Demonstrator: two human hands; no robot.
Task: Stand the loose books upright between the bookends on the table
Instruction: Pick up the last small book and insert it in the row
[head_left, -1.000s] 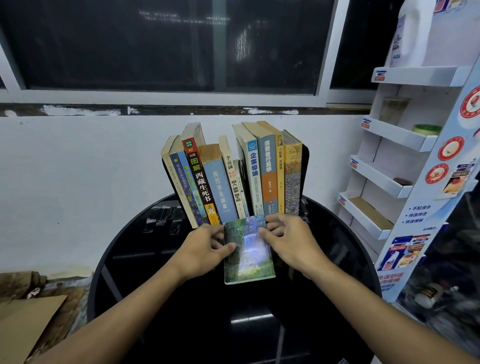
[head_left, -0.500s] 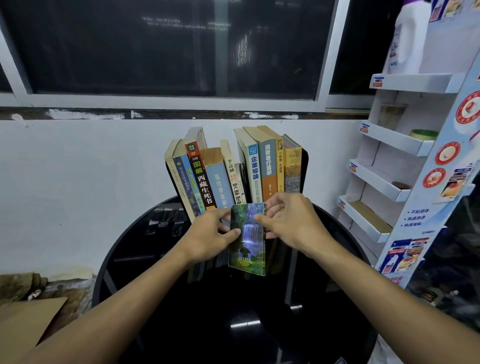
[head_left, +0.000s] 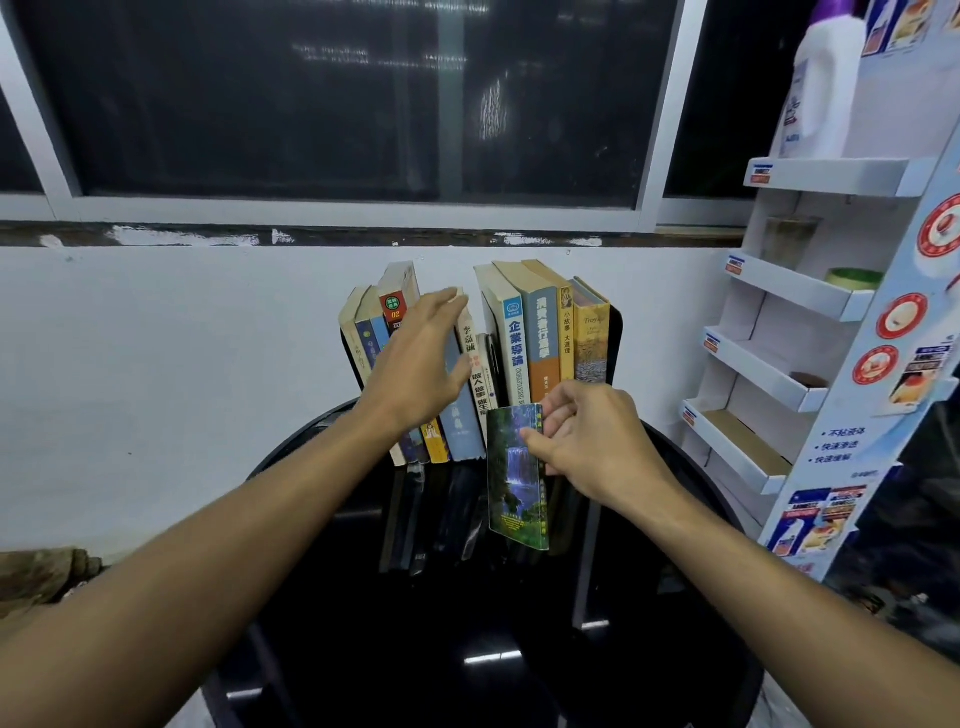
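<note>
A person's right hand (head_left: 587, 441) pinches a small book (head_left: 514, 483) upright over the table (head_left: 467, 649), the opening in the row of books (head_left: 540, 332) at twelve o'clock, as the flat-fingered left hand (head_left: 415, 369) braces volumes at ten o'clock.

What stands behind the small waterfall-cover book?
Behind the waterfall book, gripped by the right hand, stand upright books against the black bookend. Their bottoms there are hidden.

A round, glossy black desk (head_left: 467, 649) sits by the white wall (head_left: 182, 364); on it, a row of books (head_left: 519, 353) stands upright between black bookends (head_left: 616, 338).
</note>
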